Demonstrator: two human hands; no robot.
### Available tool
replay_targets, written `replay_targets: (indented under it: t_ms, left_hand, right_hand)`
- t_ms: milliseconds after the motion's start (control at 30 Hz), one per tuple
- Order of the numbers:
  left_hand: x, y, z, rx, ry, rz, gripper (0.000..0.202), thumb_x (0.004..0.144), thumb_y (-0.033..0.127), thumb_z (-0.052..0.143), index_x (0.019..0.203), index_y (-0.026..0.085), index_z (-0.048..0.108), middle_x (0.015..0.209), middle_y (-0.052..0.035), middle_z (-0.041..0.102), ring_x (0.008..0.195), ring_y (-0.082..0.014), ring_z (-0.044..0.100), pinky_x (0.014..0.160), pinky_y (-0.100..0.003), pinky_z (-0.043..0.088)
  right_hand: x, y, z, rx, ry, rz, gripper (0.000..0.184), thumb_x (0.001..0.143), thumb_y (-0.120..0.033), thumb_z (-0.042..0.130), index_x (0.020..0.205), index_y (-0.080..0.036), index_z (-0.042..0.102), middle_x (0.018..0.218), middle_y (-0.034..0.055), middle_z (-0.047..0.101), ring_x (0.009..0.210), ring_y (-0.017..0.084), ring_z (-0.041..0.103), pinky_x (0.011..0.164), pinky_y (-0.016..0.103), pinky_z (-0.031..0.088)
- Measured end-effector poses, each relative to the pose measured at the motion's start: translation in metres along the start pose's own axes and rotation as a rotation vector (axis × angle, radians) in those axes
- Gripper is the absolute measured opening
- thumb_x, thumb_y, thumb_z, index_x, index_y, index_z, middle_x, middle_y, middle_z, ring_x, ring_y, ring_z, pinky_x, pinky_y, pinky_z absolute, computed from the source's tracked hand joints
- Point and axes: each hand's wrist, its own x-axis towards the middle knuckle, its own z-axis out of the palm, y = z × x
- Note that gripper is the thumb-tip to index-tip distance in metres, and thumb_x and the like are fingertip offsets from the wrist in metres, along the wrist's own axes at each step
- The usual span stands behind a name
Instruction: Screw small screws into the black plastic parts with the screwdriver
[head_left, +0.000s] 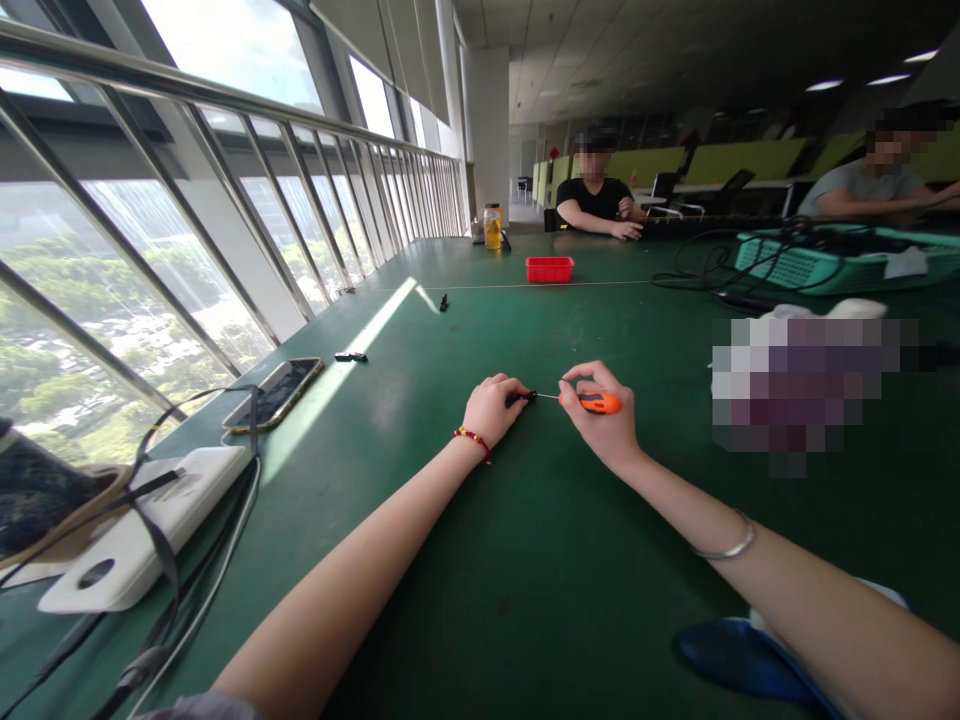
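Observation:
In the middle of the green table [420, 450], my left hand [493, 408] pinches a small black part [531, 395] close to the tabletop; its exact kind is too small to make out. My right hand [606, 425] grips a screwdriver [601, 402] by its orange and black handle. The thin metal shaft points left, and its tip meets or nearly meets the black part. My left fingers partly cover that part. Two more small dark pieces [351, 357] [443, 302] lie farther off to the left.
A red bin [550, 270] stands ahead, with a jar [492, 228] behind it. To the left are a phone [277, 395], a white power strip [150, 530] and cables. A teal basket [847, 262] with cables sits at right. Two people [596, 200] sit across the table.

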Motion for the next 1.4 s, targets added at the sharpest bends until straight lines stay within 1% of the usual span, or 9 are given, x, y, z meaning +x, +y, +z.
replay_targets:
  t_ms: [267,400,533,733,800,900,1033,1267,1400]
  left_hand:
    - [-0.0002,0.0009,-0.0006,0.001,0.002,-0.002,0.013,0.079,0.02,0.058,0.087,0.021,0.069,0.089,-0.0027,0.063,0.087,-0.0181,0.057,0.08,-0.03,0.047]
    - [0.0,0.0004,-0.0004,-0.003,-0.001,-0.003,0.013,0.08,0.021,0.058,0.087,0.021,0.068,0.089,-0.0026,0.063,0.088,-0.0181,0.057,0.081,-0.031,0.047]
    - [0.0001,0.0,0.0001,-0.004,-0.001,0.001,0.013,0.08,0.021,0.058,0.087,0.021,0.069,0.09,-0.003,0.063,0.088,-0.0184,0.057,0.082,-0.031,0.047]
    - [-0.0003,0.0007,-0.0004,-0.004,-0.001,-0.007,0.013,0.079,0.02,0.058,0.087,0.021,0.069,0.089,-0.0027,0.063,0.088,-0.0183,0.057,0.081,-0.031,0.047]
    - [-0.0003,0.0006,-0.0004,-0.005,0.001,-0.007,0.013,0.079,0.02,0.058,0.087,0.021,0.069,0.088,-0.0027,0.063,0.088,-0.0182,0.057,0.081,-0.031,0.047]
    - [0.0001,0.0002,-0.0002,-0.01,0.002,-0.003,0.013,0.079,0.021,0.058,0.087,0.021,0.069,0.088,-0.0029,0.063,0.087,-0.0182,0.057,0.081,-0.031,0.047]
    - [0.0005,0.0002,0.0002,-0.012,0.001,-0.009,0.013,0.079,0.02,0.058,0.087,0.021,0.069,0.089,-0.0029,0.063,0.087,-0.0181,0.057,0.081,-0.031,0.047]
    - [0.0004,0.0,0.0008,-0.007,0.004,-0.008,0.013,0.078,0.02,0.059,0.087,0.021,0.069,0.088,-0.0028,0.063,0.087,-0.0181,0.058,0.081,-0.031,0.048]
    - [0.0004,-0.0007,0.0009,-0.008,0.003,-0.008,0.013,0.079,0.02,0.059,0.087,0.021,0.069,0.089,-0.0026,0.063,0.088,-0.0181,0.058,0.082,-0.031,0.048]
  right_hand:
    - [0.0003,0.0039,0.0026,0.024,0.138,-0.102,0.044,0.068,-0.03,0.062,0.107,-0.021,0.043,0.075,-0.0019,0.054,0.061,0.014,0.054,0.057,0.027,0.045]
    - [0.0001,0.0002,-0.0002,-0.038,0.034,-0.04,0.021,0.074,-0.035,0.058,0.089,-0.024,0.048,0.048,-0.0087,0.045,0.043,0.012,0.046,0.051,0.026,0.039]
    - [0.0002,-0.0026,-0.0004,0.024,-0.003,-0.017,0.011,0.078,-0.031,0.053,0.084,-0.024,0.048,0.048,-0.0075,0.05,0.042,0.012,0.047,0.054,0.027,0.04]
    - [0.0006,0.0023,0.0018,0.055,0.152,-0.112,0.042,0.068,-0.027,0.06,0.106,-0.023,0.044,0.085,0.0018,0.055,0.07,0.016,0.056,0.062,0.029,0.047]
    - [0.0008,0.0029,0.0009,0.027,0.143,-0.107,0.045,0.067,-0.031,0.062,0.106,-0.023,0.043,0.077,-0.0012,0.054,0.065,0.015,0.055,0.059,0.029,0.046]
    - [0.001,0.0008,-0.0011,-0.021,0.043,-0.053,0.026,0.072,-0.036,0.06,0.092,-0.023,0.048,0.052,-0.0075,0.047,0.047,0.013,0.048,0.052,0.027,0.04]
    - [0.0008,-0.0025,-0.0014,0.022,-0.009,-0.013,0.011,0.079,-0.033,0.053,0.082,-0.024,0.048,0.048,-0.0068,0.051,0.043,0.013,0.05,0.055,0.028,0.041]
    - [0.0013,0.0028,0.0018,0.068,0.154,-0.092,0.043,0.068,-0.028,0.06,0.107,-0.022,0.043,0.081,-0.0003,0.056,0.063,0.014,0.054,0.059,0.029,0.046]
    - [0.0019,0.0012,-0.0002,0.006,0.097,-0.027,0.031,0.071,-0.034,0.061,0.096,-0.023,0.047,0.053,-0.0083,0.046,0.048,0.013,0.048,0.054,0.028,0.042]
